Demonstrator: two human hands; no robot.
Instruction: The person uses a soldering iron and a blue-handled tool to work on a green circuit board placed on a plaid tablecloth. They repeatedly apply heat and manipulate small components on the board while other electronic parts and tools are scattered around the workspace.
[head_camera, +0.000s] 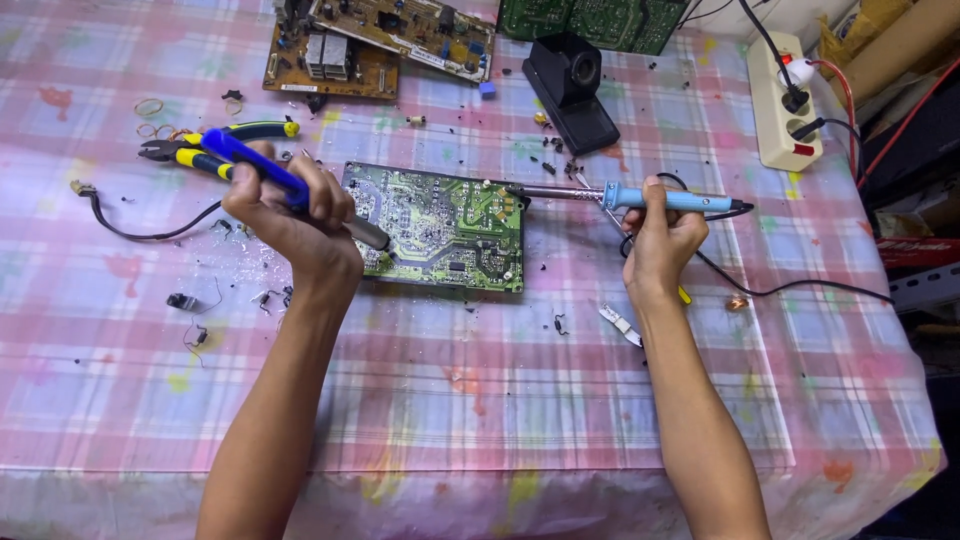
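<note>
- Head view: the green circuit board (437, 227) lies flat on the plaid tablecloth (480, 400), between the two hands, with its long axis running left to right across the scene
- The left hand (290, 215) is curled tight round a blue-handled tool (262, 168), likely a desoldering pump; its dark tip comes down at a slant onto the near-left corner of the board, so this hand is the nearer of the two to the board
- The right hand (660, 235) pinches the light-blue handle of a soldering iron (640, 196), held level; the metal shaft points left and its tip reaches the board's far-right edge, though actual contact cannot be told
- The iron's black cord trails off right across the cloth towards a cream power strip (785, 105) at the far right, which has a lit red switch
- Yellow-and-blue pliers (215, 145) lie just beyond the left hand; a black stand (570, 90) sits far of the board
- A brown board with components (335, 60) and another green board (590, 22) lie at the far edge; no readable package or sign stands out, only a brown cardboard shape (890, 45) in the far-right corner
</note>
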